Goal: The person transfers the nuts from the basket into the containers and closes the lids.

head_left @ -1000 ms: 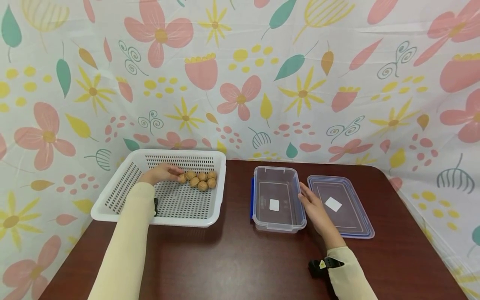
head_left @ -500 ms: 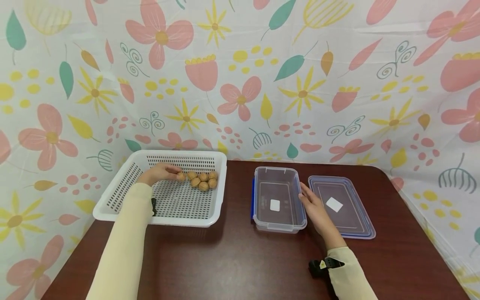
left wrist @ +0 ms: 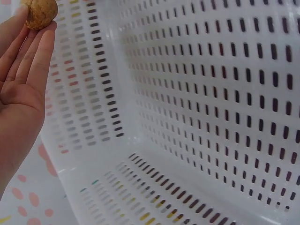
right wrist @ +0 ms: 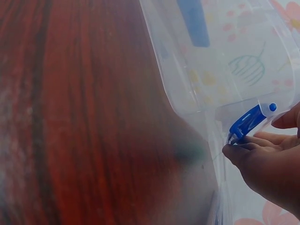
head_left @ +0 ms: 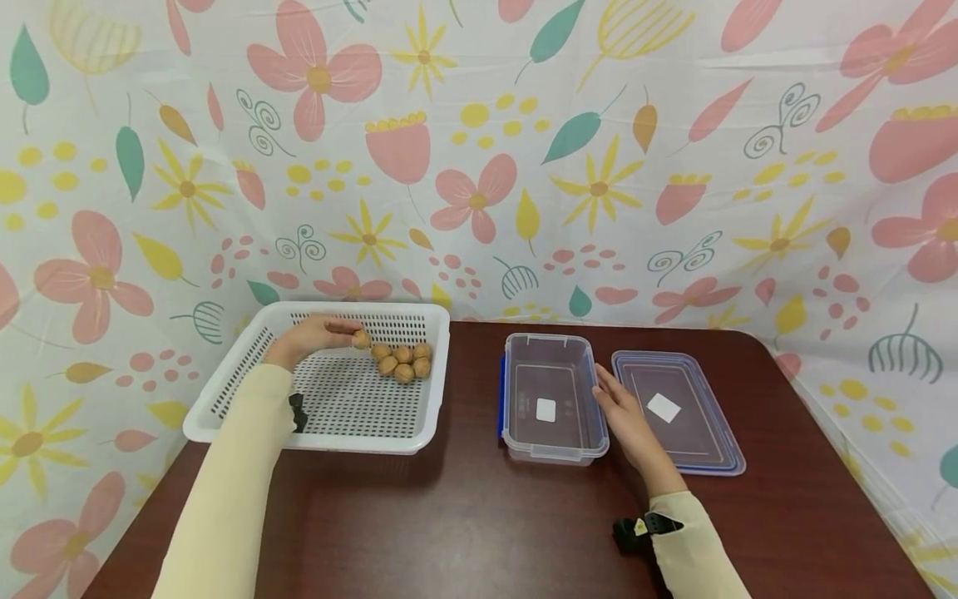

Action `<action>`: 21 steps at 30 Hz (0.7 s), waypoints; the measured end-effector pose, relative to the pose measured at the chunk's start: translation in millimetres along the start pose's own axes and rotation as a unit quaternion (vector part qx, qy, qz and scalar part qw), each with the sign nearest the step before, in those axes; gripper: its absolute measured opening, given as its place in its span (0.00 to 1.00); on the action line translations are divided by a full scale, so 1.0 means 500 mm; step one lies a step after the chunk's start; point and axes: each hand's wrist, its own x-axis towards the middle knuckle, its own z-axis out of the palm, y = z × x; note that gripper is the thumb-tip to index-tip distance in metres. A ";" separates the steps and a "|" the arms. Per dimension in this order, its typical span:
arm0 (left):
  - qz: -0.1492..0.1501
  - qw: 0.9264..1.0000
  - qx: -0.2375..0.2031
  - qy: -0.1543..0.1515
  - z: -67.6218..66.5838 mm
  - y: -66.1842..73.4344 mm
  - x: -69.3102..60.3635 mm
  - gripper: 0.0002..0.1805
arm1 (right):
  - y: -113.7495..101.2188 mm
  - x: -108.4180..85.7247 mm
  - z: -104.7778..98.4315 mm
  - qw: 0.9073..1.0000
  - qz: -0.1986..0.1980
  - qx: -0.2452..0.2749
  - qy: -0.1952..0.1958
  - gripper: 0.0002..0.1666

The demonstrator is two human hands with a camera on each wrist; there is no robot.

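My left hand (head_left: 310, 335) pinches a walnut (head_left: 362, 339) between thumb and fingertips over the white basket (head_left: 434, 416). In the left wrist view the same walnut (left wrist: 41, 13) is at the fingertips of the hand (left wrist: 23, 89), away from the basket's slotted wall. Several other walnuts (head_left: 404, 373) lie together at the basket's back right. My right hand (head_left: 631, 424) rests with extended fingers against the right side of the clear container (head_left: 557, 453), which holds no nuts. In the right wrist view the fingers of the hand (right wrist: 267, 164) touch a blue clip (right wrist: 251, 123) on the container.
A clear lid (head_left: 703, 416) with a white label lies flat on the brown table (head_left: 464, 532), right of the container and beside my right hand. Behind the table hangs a flowered cloth (head_left: 479, 108). A second blue clip runs along the container's left side.
My left hand has risen slightly and moved a little left, and the walnut it pinches now sits higher, apart from the others. My right hand stays at the container.
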 end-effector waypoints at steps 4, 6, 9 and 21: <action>0.006 1.000 -0.006 0.005 -0.001 0.017 -0.005 0.26 | 0.004 0.001 0.002 1.000 -0.002 0.004 0.003 0.32; 0.006 1.000 -0.010 0.006 -0.002 0.025 -0.008 0.26 | 0.005 0.002 0.003 1.000 -0.003 0.005 0.003 0.32; 0.005 1.000 -0.018 0.010 -0.004 0.038 -0.013 0.27 | 0.004 0.002 0.004 1.000 -0.003 0.005 0.003 0.32; 0.010 0.998 -0.045 0.049 0.006 0.114 -0.019 0.31 | 0.006 0.003 0.003 1.000 -0.002 0.000 0.004 0.32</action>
